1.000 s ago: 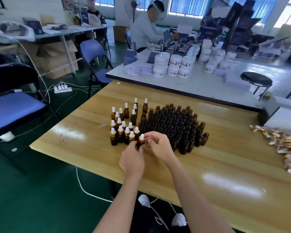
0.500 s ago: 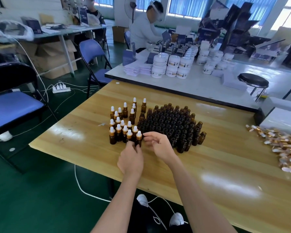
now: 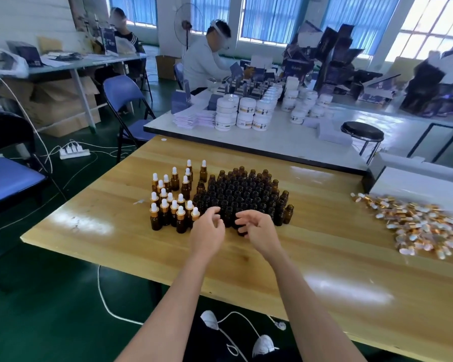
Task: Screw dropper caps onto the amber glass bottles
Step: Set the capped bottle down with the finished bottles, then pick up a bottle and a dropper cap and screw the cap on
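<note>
Left hand [image 3: 207, 232] and right hand [image 3: 258, 231] hover, grips loosely spread, over uncapped amber glass bottles [image 3: 246, 194], well inside the near edge of the yellow wooden bench [image 3: 324, 239].

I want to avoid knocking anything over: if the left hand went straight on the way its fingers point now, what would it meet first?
Most likely the front row of the uncapped amber bottles, right ahead of the left hand. Depth is unclear, so it might pass just above their necks.

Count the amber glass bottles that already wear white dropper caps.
18 amber glass bottles with white dropper caps, all standing in one cluster on the wooden table, left of the uncapped amber bottles; the nearest stands beside the left hand, which may hide another.
</note>
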